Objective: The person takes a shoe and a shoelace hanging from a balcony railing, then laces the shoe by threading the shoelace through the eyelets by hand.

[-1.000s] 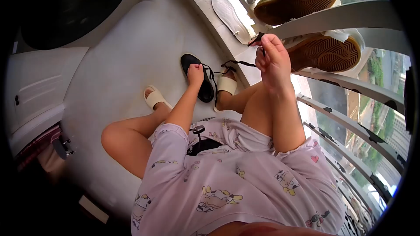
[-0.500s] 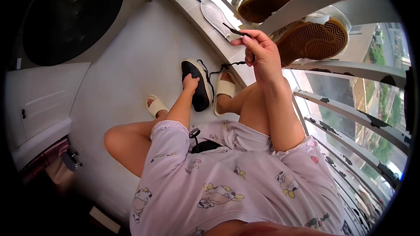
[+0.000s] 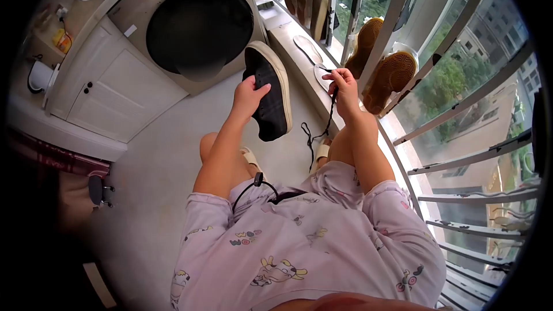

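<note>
A black shoe [image 3: 273,101] with a white sole is lifted off the floor, its sole side turned to the right. My left hand [image 3: 247,99] is closed around its side, thumb lying on the dark upper. Off to the right, my right hand [image 3: 346,87] pinches a black shoelace [image 3: 332,107] near one end. The lace hangs from these fingers and its lower part curls down near my right foot. I see no link between lace and shoe.
Pale insoles [image 3: 307,49] lie on the ledge at right. Brown-soled shoes [image 3: 391,82] are propped at the white window bars [image 3: 483,161]. A washing machine with a black round door [image 3: 199,29] stands ahead, beside a white cabinet [image 3: 118,89]. I wear cream slippers [image 3: 322,154].
My left hand has raised the shoe from the floor between my feet. My right hand still pinches the lace and now sits lower relative to the shoe. The view has tilted up.
</note>
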Demonstrator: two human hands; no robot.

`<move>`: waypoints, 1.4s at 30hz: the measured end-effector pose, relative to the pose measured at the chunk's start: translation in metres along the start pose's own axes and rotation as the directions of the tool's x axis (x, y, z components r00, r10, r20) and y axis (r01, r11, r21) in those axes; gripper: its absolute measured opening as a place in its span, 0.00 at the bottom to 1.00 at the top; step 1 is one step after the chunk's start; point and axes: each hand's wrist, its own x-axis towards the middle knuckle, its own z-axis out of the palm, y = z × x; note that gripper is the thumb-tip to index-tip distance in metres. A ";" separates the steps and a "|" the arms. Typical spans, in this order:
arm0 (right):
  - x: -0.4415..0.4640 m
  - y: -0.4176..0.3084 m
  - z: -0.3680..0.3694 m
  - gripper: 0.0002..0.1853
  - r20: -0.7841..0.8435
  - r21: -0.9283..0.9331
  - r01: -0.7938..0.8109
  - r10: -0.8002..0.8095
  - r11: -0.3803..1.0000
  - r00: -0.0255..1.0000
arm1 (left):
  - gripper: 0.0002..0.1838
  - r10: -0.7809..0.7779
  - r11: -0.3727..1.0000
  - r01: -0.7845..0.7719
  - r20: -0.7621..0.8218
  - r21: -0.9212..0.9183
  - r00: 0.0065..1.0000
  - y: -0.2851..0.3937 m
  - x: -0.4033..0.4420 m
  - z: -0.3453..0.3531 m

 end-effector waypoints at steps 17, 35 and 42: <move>-0.109 0.005 0.063 0.07 0.144 -0.074 -0.131 0.141 0.989 0.979 | 0.08 0.363 0.841 -0.244 -0.170 0.482 0.916 0.058 -0.101 0.032; -0.289 -0.382 -0.052 0.10 0.366 -0.839 -0.039 -0.512 -0.542 -0.777 | 0.09 0.051 0.987 -0.088 0.260 0.134 0.964 0.058 -0.064 0.083; -0.317 -0.359 -0.055 0.14 0.676 -0.456 0.156 -0.455 -0.876 -0.579 | 0.10 0.068 0.882 0.124 0.383 -0.455 0.921 0.055 -0.059 0.072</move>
